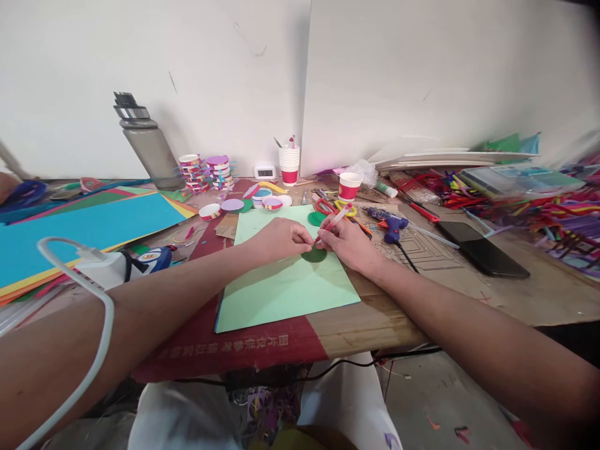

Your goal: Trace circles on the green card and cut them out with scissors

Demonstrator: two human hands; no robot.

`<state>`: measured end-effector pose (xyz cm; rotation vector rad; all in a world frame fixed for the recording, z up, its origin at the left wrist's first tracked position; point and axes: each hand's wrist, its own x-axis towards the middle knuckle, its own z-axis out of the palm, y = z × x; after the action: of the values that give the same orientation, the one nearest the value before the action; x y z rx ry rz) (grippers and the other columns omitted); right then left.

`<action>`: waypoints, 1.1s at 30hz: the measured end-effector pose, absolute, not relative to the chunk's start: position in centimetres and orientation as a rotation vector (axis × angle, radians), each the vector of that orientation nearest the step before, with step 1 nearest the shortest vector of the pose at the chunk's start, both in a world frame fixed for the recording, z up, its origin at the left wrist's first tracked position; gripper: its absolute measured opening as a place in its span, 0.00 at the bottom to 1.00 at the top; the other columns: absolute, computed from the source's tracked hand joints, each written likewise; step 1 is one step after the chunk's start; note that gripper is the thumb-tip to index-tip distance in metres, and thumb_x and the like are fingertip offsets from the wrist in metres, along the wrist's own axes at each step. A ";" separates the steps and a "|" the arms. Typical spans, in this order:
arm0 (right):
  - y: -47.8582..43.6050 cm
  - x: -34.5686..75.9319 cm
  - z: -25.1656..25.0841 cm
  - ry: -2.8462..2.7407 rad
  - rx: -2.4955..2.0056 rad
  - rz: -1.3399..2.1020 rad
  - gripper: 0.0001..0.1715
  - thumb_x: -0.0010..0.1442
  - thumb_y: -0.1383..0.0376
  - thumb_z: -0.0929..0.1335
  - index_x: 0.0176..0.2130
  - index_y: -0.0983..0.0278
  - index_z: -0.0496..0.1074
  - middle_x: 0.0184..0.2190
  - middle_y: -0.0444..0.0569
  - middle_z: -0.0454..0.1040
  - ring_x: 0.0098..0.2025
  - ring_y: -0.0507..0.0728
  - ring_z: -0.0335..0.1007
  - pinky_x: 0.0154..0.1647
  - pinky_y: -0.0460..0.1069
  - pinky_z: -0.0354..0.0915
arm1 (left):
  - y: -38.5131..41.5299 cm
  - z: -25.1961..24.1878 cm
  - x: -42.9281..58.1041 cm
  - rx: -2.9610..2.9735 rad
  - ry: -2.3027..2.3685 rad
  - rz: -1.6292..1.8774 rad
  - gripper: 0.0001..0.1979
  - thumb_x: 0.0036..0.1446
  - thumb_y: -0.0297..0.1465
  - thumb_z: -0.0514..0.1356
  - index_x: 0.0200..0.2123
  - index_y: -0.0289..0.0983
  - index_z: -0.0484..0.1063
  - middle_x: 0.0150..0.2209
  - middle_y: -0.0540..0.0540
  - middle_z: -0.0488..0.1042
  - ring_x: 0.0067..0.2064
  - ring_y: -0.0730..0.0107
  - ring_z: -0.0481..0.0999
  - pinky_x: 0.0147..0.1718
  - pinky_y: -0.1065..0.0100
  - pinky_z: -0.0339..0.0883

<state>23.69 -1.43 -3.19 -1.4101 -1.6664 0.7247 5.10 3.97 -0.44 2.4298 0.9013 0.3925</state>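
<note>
My left hand (285,240) is closed in a pinch on the edge of a dark green paper disc (314,255) that lies on a light green sheet (281,287). My right hand (349,242) grips a red and white pen (334,223) with its tip down at the disc's upper edge. Both hands meet over the sheet near its far right side. A second green disc (316,218) lies just beyond the pen.
A blue glue gun (391,226), scissors (328,206), paper cups (349,185), a black phone (482,249), a grey bottle (150,147) and stacked coloured rings (206,172) crowd the table. Coloured sheets (94,225) lie left, pipe cleaners (539,206) right. A white cable (100,300) crosses my left arm.
</note>
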 end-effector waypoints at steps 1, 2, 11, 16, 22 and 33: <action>-1.4 23.7 -3.2 -1.678 -1.406 0.710 0.03 0.64 0.68 0.64 0.35 0.62 0.66 0.29 0.47 0.78 0.32 0.55 0.77 0.36 0.49 0.69 | 4.1 -0.3 5.3 2.466 0.882 0.386 0.09 0.52 0.31 0.62 0.35 0.38 0.81 0.34 0.49 0.82 0.34 0.69 0.77 0.35 0.70 0.66; -1.4 23.8 -3.3 -1.690 -1.401 0.692 0.03 0.63 0.68 0.64 0.35 0.62 0.66 0.29 0.47 0.78 0.32 0.55 0.77 0.36 0.49 0.69 | 4.2 -0.2 5.5 2.495 0.864 0.385 0.08 0.52 0.31 0.62 0.34 0.38 0.81 0.35 0.49 0.82 0.34 0.70 0.77 0.34 0.70 0.65; -1.4 23.7 -3.2 -1.693 -1.399 0.691 0.04 0.63 0.68 0.64 0.34 0.62 0.66 0.29 0.47 0.78 0.33 0.56 0.78 0.35 0.49 0.69 | 5.6 -1.0 5.9 2.495 0.811 0.352 0.05 0.49 0.31 0.65 0.31 0.38 0.81 0.31 0.50 0.80 0.30 0.73 0.73 0.30 0.71 0.62; -1.5 23.6 -3.0 -1.672 -1.412 0.707 0.05 0.62 0.69 0.65 0.33 0.61 0.65 0.28 0.47 0.78 0.32 0.56 0.78 0.35 0.50 0.69 | 6.4 -1.8 5.6 2.489 0.780 0.421 0.06 0.48 0.35 0.67 0.31 0.40 0.81 0.34 0.50 0.78 0.33 0.72 0.72 0.32 0.71 0.63; -1.4 23.7 -3.2 -1.667 -1.425 0.701 0.05 0.63 0.67 0.64 0.33 0.61 0.65 0.28 0.46 0.77 0.31 0.55 0.76 0.34 0.50 0.69 | 6.1 -1.8 5.5 2.550 0.621 0.466 0.04 0.51 0.32 0.66 0.31 0.40 0.81 0.37 0.49 0.79 0.38 0.69 0.74 0.39 0.68 0.65; -1.6 23.5 -3.1 -1.615 -1.401 0.719 0.05 0.62 0.66 0.64 0.32 0.60 0.64 0.25 0.44 0.75 0.29 0.55 0.76 0.31 0.49 0.67 | 7.0 -1.7 5.1 2.578 0.517 0.328 0.08 0.55 0.28 0.61 0.32 0.40 0.82 0.38 0.49 0.78 0.37 0.72 0.75 0.39 0.71 0.65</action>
<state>23.54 -1.64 -3.07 -1.4005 -1.6145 0.7187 5.14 7.05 -1.72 2.5782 0.5175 0.3283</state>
